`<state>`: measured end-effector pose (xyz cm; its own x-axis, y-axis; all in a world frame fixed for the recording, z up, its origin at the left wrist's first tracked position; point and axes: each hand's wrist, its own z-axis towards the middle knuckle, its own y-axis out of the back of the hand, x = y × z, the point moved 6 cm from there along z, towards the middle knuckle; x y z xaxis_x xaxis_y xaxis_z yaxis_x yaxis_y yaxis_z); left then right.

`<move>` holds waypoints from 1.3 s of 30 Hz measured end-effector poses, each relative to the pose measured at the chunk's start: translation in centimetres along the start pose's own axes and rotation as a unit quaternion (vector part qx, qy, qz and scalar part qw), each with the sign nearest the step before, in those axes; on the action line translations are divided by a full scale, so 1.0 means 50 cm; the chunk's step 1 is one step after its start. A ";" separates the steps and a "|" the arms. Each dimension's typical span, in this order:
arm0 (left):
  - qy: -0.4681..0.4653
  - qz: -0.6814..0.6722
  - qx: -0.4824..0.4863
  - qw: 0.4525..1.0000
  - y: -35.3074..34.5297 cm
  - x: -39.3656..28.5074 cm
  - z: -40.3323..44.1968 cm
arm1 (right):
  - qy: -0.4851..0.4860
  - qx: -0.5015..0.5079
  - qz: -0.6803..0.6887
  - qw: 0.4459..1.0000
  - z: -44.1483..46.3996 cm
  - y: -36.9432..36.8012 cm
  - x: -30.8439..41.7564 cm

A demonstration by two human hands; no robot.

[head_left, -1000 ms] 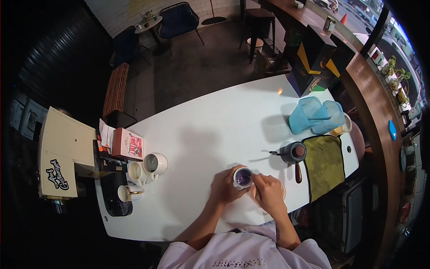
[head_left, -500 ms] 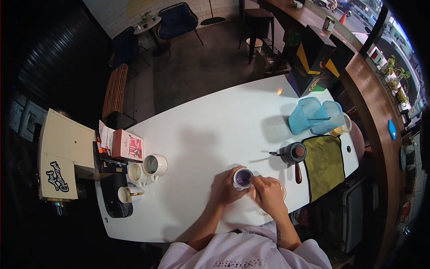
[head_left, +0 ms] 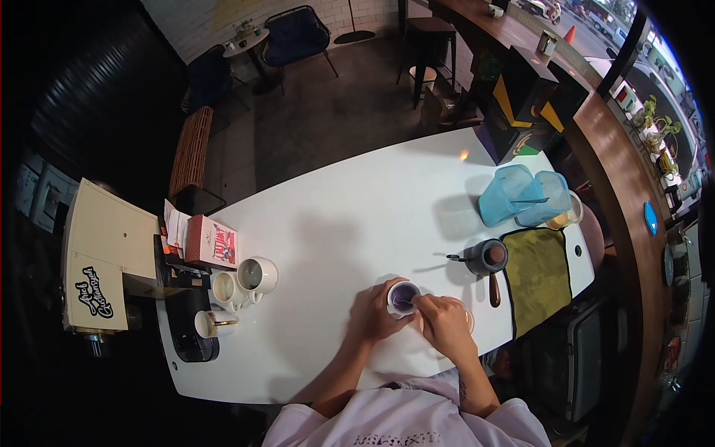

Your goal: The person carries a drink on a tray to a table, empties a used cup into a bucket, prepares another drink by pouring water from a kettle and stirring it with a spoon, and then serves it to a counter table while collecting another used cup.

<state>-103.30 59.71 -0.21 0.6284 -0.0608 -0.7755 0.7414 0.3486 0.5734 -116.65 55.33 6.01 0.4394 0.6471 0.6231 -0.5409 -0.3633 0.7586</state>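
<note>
Both hands are at the front middle of the white table (head_left: 320,223). The fingers of my left hand (head_left: 374,313) wrap round the left side of a small white cup (head_left: 393,311). Purple liquid (head_left: 403,295) shows inside, and I cannot tell whether the cup touches the table. At its right rim, my right hand (head_left: 447,324) is closed in a pinch on a thin spoon-like utensil (head_left: 407,301) that reaches into the liquid. The utensil's handle is mostly hidden by the fingers. A pale round rim (head_left: 469,316), perhaps a saucer, shows partly behind the right hand.
Right of the hands stand a dark tamper-like tool on a stand (head_left: 489,256), an olive mat (head_left: 538,279) and blue pitchers (head_left: 506,195). At left are two mugs (head_left: 258,276), a gold-striped cup (head_left: 216,323), a red box (head_left: 213,242) and a cream grinder-like machine (head_left: 112,253).
The right hand has shifted very slightly, and the thin utensil shows more clearly in the purple liquid. The left hand keeps its hold on the cup.
</note>
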 end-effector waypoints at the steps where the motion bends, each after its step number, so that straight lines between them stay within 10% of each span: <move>1: -0.001 0.002 0.000 1.000 0.000 0.000 -0.001 | 0.010 0.009 0.019 1.000 -0.001 -0.004 0.002; 39: 0.029 -0.014 0.023 0.999 -0.007 -0.002 -0.005 | 0.005 0.002 -0.002 1.000 -0.002 -0.001 -0.009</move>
<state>-103.70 59.82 -0.38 0.5944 -0.0155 -0.8040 0.7688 0.3043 0.5625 -116.89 55.13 5.67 0.4346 0.6556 0.6175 -0.5354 -0.3632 0.7625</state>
